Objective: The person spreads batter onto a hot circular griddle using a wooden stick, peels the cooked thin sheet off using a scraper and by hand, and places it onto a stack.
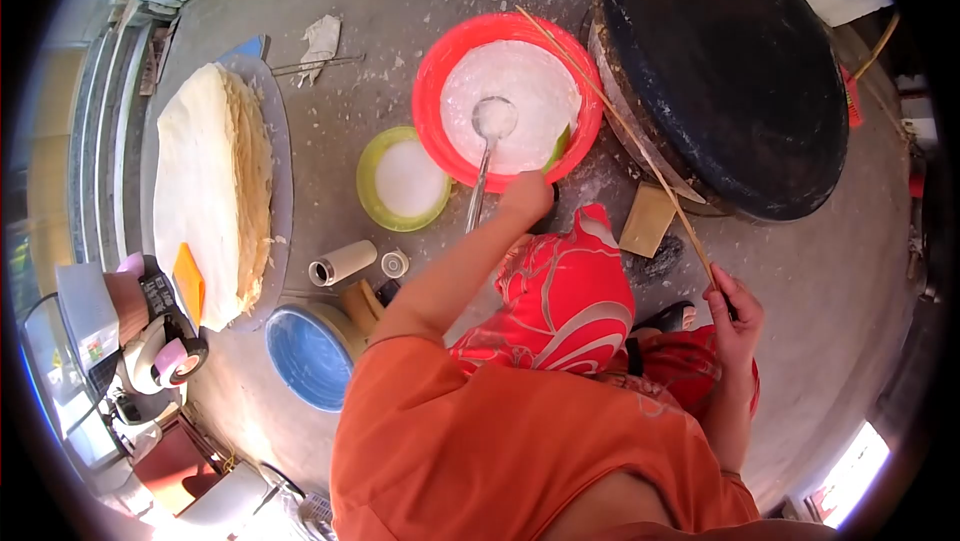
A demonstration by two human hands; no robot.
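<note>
My left hand [528, 198] is closed at the near rim of a red basin [428, 91], around the dark handle of what looks like a green scraper [560, 146]. The scraper's blade dips into the pale batter [535, 76] in the basin. Beside that hand, a metal ladle [493, 119] rests with its bowl in the batter and its handle over the rim. My right hand [735, 307] grips the lower end of a long thin wooden stick [645, 146]. The stick slants past the griddle's edge, its far tip over the basin's far rim.
A large round black griddle [735, 71] stands at right. Left of the basin are a yellow-green bowl of white contents [408, 179], a thermos [343, 263] and its cap [394, 263]. Stacked thin flatbreads [205, 181] lie farther left; a blue bucket [308, 351] stands near me.
</note>
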